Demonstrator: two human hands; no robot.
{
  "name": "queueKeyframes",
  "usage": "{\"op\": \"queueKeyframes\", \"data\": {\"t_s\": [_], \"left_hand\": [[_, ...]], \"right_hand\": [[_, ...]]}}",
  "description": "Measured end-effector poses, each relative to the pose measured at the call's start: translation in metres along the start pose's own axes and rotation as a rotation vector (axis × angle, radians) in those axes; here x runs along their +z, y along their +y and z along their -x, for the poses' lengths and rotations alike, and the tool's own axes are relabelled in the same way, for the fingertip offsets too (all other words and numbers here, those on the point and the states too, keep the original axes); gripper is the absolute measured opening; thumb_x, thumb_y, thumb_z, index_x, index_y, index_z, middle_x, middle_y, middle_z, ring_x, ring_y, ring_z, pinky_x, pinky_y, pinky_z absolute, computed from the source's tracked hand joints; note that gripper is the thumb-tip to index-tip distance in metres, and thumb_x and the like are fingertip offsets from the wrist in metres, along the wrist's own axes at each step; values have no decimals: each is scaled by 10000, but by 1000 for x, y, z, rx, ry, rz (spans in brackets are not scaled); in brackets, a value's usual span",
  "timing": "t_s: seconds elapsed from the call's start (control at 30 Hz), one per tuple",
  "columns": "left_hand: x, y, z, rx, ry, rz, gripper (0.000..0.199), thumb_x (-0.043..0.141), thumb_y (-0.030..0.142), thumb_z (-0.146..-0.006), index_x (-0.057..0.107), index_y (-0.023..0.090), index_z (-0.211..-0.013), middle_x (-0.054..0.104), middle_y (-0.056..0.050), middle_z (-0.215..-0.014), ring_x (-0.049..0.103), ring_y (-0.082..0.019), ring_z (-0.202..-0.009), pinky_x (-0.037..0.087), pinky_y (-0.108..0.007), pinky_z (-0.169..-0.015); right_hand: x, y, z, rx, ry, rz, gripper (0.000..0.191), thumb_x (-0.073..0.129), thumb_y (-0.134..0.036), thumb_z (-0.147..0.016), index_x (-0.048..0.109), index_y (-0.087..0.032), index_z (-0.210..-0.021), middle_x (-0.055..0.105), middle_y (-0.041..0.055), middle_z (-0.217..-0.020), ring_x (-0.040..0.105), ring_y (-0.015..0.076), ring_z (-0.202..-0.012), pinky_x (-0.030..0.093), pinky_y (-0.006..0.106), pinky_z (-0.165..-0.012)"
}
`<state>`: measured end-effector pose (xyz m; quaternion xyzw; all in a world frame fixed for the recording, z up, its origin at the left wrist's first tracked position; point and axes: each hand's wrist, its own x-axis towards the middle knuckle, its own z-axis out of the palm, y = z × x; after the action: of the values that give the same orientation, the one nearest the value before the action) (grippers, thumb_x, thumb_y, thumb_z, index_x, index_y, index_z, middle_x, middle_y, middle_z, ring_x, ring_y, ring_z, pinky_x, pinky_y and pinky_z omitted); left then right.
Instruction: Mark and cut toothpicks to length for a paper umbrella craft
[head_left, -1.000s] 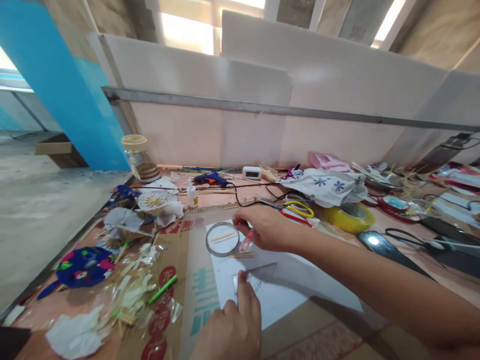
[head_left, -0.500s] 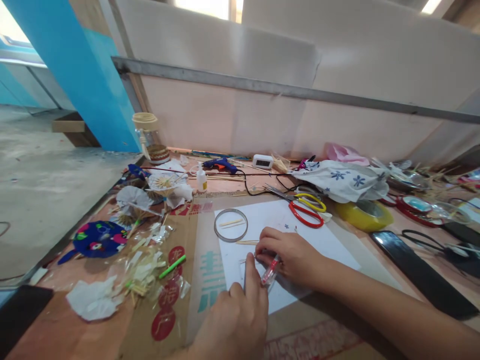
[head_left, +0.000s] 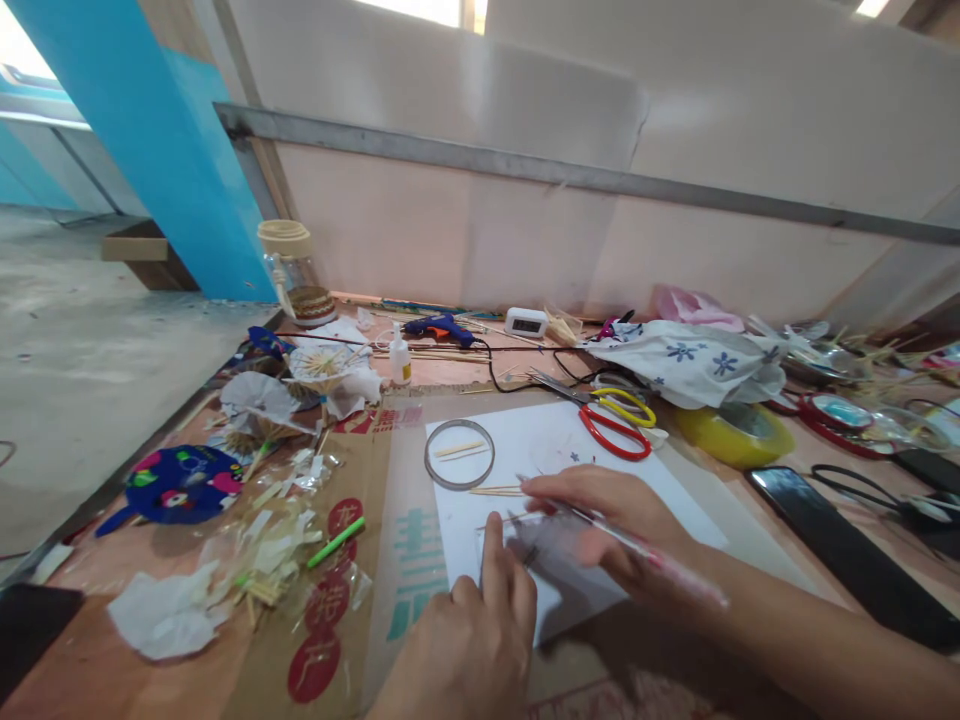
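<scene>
White paper (head_left: pixel 525 440) lies on a piece of cardboard (head_left: pixel 352 480). My left hand (head_left: pixel 480 620) rests on the paper's lower left part, index finger stretched forward beside a thin clear piece and a small stick. Over the paper's middle, my right hand (head_left: pixel 622 510) holds a clear pen with some red in it (head_left: pixel 652 560), blurred by motion and lying slantwise across the palm. Thin wooden sticks (head_left: pixel 495 491) lie just left of the right fingertips. Farther up the paper is a grey ring (head_left: pixel 460 454) with short sticks inside it.
Red-handled scissors (head_left: pixel 615 435), yellow tape (head_left: pixel 739 435) and a phone (head_left: pixel 795 510) are to the right. Behind stand a glue bottle (head_left: pixel 400 358), a blue glue gun (head_left: pixel 442 328) and a jar (head_left: pixel 292 270). Paper scraps (head_left: pixel 169 605) and a green tube (head_left: pixel 336 542) lie left.
My right hand has shifted slightly right and turned, and the pen has swung from near upright to a long slant across the hand. My left hand stays nearly in place.
</scene>
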<state>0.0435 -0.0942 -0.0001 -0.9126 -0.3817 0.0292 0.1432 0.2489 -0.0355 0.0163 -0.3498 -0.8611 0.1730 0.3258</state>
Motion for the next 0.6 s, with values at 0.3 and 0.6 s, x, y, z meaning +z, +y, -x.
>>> {"op": "queueKeyframes", "data": {"t_s": [0.3,0.6], "left_hand": [[4,2,0,-3,-22,24,463,561,295,-888,596,85,-1299,521,-339,-1359,668,-194,-551,543,-271,-422],[-1,3,0,14,-102,33,491,558,270,-903,549,54,-1344,448,-369,-1408,680,-201,-622,543,-277,-461]], "right_hand": [[27,14,17,-68,12,11,581,336,-643,-952,630,-220,-1222,742,88,-961,680,191,-850,555,301,-751],[28,16,22,21,-42,-61,568,358,-638,-964,634,-205,-1207,737,91,-966,662,205,-880,546,328,-788]]}}
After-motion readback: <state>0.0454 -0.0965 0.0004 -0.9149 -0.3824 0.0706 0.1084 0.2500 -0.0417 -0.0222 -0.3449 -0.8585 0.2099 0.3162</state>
